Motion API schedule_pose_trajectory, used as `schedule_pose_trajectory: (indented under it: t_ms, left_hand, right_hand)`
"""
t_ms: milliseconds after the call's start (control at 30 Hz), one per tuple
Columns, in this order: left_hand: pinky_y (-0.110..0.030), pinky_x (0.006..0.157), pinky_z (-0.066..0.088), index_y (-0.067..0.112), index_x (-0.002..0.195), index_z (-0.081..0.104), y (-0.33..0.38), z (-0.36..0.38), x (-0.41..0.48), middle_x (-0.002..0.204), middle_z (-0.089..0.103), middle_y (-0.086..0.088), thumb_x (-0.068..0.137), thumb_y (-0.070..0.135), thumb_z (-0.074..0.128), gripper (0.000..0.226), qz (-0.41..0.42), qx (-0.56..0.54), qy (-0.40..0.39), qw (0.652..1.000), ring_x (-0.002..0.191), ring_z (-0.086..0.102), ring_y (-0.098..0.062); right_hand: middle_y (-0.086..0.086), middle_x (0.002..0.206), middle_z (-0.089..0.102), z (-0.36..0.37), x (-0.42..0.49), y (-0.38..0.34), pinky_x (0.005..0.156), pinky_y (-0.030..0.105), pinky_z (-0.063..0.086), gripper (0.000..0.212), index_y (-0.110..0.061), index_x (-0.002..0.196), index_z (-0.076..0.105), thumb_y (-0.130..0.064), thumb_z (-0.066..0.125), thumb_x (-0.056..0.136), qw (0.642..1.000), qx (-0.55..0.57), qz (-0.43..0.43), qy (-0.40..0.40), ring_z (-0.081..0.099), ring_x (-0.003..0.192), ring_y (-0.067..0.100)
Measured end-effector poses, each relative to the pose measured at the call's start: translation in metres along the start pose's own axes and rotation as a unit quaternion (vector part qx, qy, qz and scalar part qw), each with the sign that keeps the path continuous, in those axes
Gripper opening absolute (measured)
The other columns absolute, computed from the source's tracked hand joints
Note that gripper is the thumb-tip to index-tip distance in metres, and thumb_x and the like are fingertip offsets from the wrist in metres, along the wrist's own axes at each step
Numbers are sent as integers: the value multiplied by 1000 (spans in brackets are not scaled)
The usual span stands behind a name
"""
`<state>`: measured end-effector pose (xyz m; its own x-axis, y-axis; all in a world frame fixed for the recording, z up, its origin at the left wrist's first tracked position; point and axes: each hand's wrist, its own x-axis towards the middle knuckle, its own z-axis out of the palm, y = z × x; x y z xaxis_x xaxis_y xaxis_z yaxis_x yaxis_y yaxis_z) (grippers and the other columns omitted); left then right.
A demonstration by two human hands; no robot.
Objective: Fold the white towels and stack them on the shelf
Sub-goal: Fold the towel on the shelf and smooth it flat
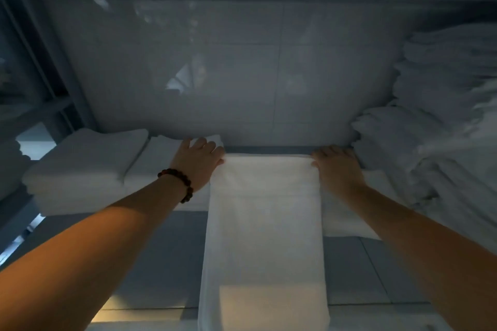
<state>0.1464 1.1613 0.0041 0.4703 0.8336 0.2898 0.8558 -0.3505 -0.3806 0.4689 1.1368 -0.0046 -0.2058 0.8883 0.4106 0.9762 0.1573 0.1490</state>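
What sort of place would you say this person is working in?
Probably a linen or laundry storeroom: folded towels sit stacked at left, a heap of white linen fills the right, the wall is glossy tile, and the left hand and right hand hold another towel.

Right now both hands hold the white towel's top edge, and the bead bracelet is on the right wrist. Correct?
No: the head view shows the bead bracelet on the left wrist. Left hand and right hand hold the top edge of the white towel.
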Motion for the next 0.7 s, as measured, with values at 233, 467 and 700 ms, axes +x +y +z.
schedule_pose_trajectory:
  t_ms: [233,467,700]
  left_hand:
    - [-52,104,22,22,126,45,9,88,73,133,47,-4,99,38,31,34,-1,71,-43,997,125,37,-28]
    - [-56,112,11,21,134,40,29,153,119,140,42,-6,98,23,30,37,-57,64,-83,993,134,29,-27]
    - [-48,113,14,20,145,22,86,163,94,151,25,-10,98,24,31,47,-66,-89,-77,991,138,21,-28]
  right_hand:
    - [6,118,56,92,47,12,92,41,36,27,-15,117,53,-24,45,92,996,-77,18,-43,48,114,26]
    - [8,136,46,155,76,1,111,49,24,40,-14,132,40,-10,39,92,991,-73,67,-89,36,130,25]
    - [10,158,8,176,55,-35,118,46,1,48,-8,146,21,-14,28,99,989,0,-4,-151,0,146,26]
